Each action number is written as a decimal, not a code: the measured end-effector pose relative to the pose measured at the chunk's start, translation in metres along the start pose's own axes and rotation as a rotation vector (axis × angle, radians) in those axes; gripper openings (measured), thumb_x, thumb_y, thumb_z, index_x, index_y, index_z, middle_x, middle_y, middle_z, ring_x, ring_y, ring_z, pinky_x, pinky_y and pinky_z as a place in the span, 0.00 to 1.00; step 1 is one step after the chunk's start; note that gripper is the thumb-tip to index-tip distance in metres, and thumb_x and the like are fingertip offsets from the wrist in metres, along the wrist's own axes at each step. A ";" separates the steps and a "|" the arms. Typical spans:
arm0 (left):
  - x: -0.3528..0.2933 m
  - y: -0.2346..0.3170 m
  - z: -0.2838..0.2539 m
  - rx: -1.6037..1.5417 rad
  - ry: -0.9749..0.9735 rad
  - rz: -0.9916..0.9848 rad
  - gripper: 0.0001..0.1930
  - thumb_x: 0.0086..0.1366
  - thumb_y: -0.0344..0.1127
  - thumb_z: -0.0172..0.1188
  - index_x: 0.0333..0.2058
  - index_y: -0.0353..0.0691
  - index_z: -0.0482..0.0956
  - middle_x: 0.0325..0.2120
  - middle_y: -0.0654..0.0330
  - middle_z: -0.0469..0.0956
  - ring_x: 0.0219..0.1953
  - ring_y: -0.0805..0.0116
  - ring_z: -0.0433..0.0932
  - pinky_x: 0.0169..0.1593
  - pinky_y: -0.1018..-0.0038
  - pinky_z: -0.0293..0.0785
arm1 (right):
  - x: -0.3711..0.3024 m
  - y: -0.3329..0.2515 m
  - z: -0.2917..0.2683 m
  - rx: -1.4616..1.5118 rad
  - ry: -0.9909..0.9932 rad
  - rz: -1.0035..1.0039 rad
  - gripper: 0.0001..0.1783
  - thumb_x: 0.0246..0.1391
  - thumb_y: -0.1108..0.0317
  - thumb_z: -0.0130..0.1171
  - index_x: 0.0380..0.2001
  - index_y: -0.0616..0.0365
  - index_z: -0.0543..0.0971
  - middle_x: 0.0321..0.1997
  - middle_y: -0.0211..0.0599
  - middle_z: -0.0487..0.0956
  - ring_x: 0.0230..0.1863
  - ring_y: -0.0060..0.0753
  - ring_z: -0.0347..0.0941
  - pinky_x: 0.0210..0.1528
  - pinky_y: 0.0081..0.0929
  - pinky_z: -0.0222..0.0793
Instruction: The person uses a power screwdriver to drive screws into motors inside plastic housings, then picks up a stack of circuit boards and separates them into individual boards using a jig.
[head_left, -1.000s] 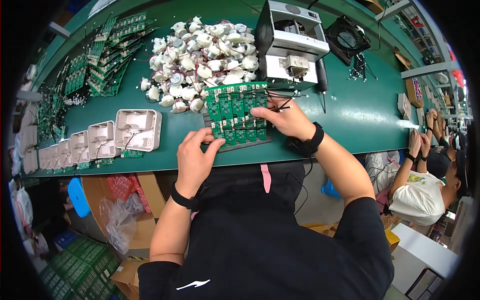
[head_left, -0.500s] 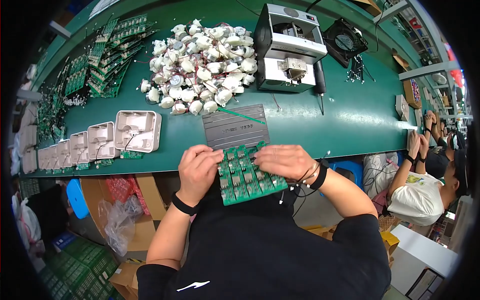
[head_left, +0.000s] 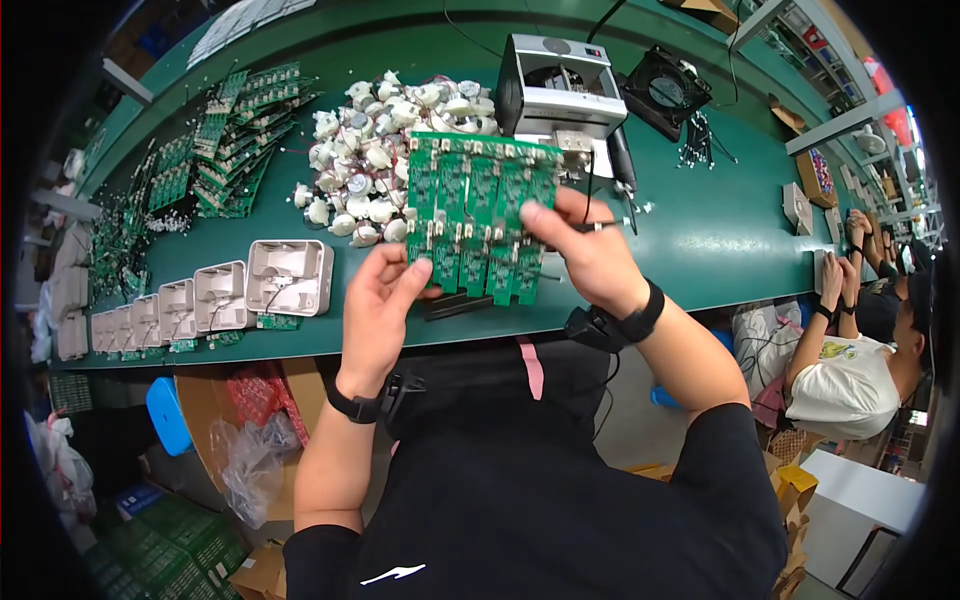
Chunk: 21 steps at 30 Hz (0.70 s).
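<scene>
A green circuit board panel [head_left: 468, 195], divided into several strips, is held up over the bench's near edge, its face turned toward me. My left hand [head_left: 378, 312] grips its lower left corner, thumb in front and fingers behind. At the right edge my right hand [head_left: 585, 250] pinches it; a thin dark wire or tool shows by those fingers, too blurred to name. Under the panel lies a dark grey slotted plate [head_left: 460, 306], mostly hidden. Beyond it is a heap of white motor-like parts with red wires [head_left: 375, 150].
A row of white plastic housings [head_left: 288, 278] stands at left, with stacked circuit boards [head_left: 245, 140] behind. At the back are a grey boxy machine [head_left: 562, 85], a black-handled tool [head_left: 621, 160] and a black fan [head_left: 668, 92]. Another person [head_left: 845, 375] works at far right.
Both hands have raised the panel up and away from me and tilted it, so a different face shows. The grey plate now appears mostly covered.
</scene>
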<state>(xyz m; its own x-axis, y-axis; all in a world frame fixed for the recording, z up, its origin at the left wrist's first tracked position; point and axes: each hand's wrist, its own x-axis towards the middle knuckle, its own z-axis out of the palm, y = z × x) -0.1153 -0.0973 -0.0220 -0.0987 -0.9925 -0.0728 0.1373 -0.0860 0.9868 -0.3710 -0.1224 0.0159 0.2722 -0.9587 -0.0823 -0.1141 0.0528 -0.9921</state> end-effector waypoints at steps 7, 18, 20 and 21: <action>0.009 -0.007 0.020 -0.515 0.013 -0.142 0.10 0.73 0.34 0.59 0.47 0.39 0.70 0.40 0.58 0.82 0.43 0.69 0.82 0.49 0.69 0.82 | 0.010 0.029 0.028 0.744 -0.057 -0.142 0.37 0.69 0.36 0.44 0.66 0.55 0.65 0.65 0.38 0.73 0.64 0.31 0.70 0.65 0.34 0.65; -0.022 -0.034 0.092 -0.639 0.223 0.020 0.14 0.72 0.33 0.60 0.52 0.37 0.71 0.43 0.56 0.82 0.43 0.66 0.82 0.51 0.68 0.80 | 0.001 0.036 0.083 0.943 0.433 0.018 0.31 0.72 0.43 0.43 0.62 0.58 0.68 0.60 0.35 0.75 0.59 0.31 0.71 0.64 0.35 0.65; -0.033 -0.051 0.092 -0.384 0.132 0.050 0.15 0.69 0.34 0.64 0.51 0.36 0.74 0.43 0.56 0.82 0.44 0.64 0.82 0.50 0.67 0.79 | 0.002 0.042 0.084 0.874 0.454 -0.021 0.29 0.73 0.45 0.43 0.61 0.58 0.69 0.58 0.34 0.76 0.58 0.30 0.72 0.63 0.34 0.66; -0.034 -0.047 0.091 -0.256 0.088 0.061 0.16 0.67 0.35 0.66 0.50 0.35 0.76 0.43 0.55 0.82 0.45 0.63 0.82 0.50 0.67 0.78 | 0.002 0.046 0.078 0.756 0.483 -0.061 0.26 0.73 0.48 0.44 0.59 0.58 0.70 0.56 0.33 0.77 0.56 0.28 0.72 0.62 0.32 0.67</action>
<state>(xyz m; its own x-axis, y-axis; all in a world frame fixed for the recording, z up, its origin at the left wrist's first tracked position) -0.2086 -0.0518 -0.0531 0.0019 -0.9993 -0.0379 0.3861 -0.0342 0.9218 -0.3015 -0.1000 -0.0373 -0.1932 -0.9699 -0.1482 0.5935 0.0047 -0.8048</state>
